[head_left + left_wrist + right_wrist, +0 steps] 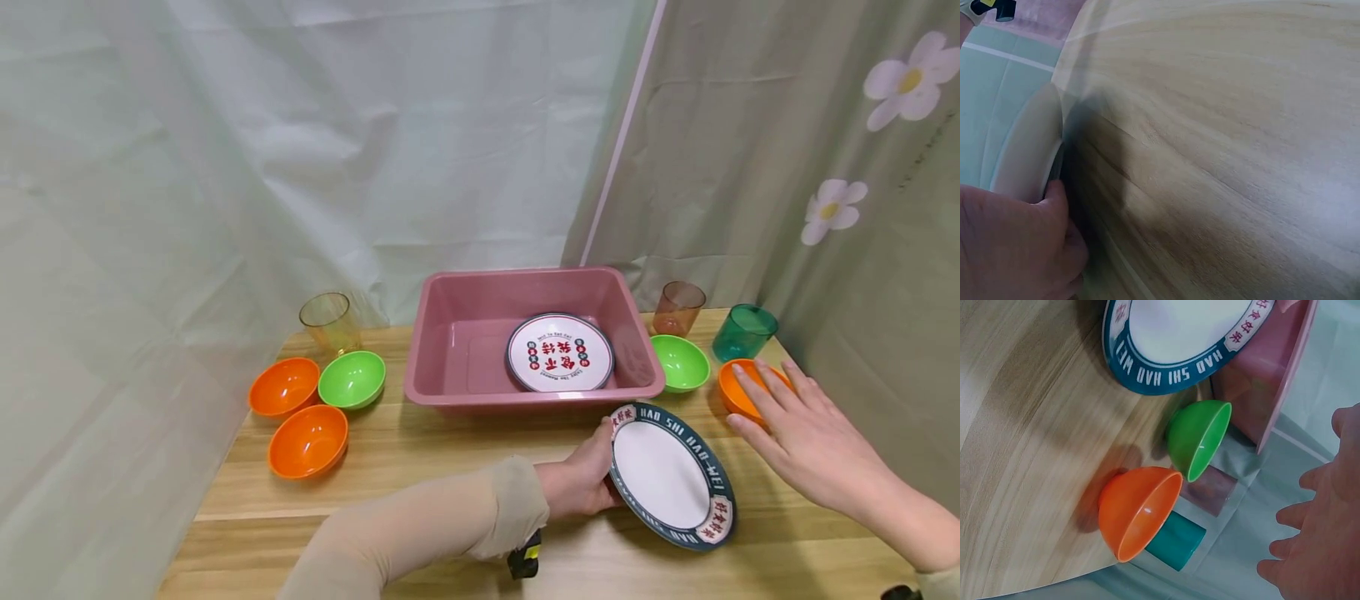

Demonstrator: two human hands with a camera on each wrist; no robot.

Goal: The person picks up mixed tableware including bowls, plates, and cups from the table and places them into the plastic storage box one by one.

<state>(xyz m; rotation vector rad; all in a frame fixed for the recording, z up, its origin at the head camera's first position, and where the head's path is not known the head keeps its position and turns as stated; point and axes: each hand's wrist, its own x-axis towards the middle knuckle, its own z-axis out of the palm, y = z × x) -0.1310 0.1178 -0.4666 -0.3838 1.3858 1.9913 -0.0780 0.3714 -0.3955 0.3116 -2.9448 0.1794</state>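
Note:
My left hand [583, 475] grips the left edge of a white plate [663, 475] with a dark blue lettered rim. The plate is tilted, in front of the pink basin [450, 398]. In the left wrist view, the thumb and curled fingers [1054, 206] pinch the plate [1032, 140] at its edge. My right hand [813, 433] is spread out with straight fingers above an orange bowl [742, 392] at the right, partly covering it in the head view. Nothing is held in that hand. Another plate [560, 354] with red lettering lies inside the basin.
Beside the basin's right side stand a green bowl [681, 364], a brownish cup [678, 308] and a teal cup [744, 332]. At the left are two orange bowls [307, 442], another green bowl [352, 380] and a yellowish cup [330, 323]. Curtains [450, 150] hang behind the wooden table [420, 458].

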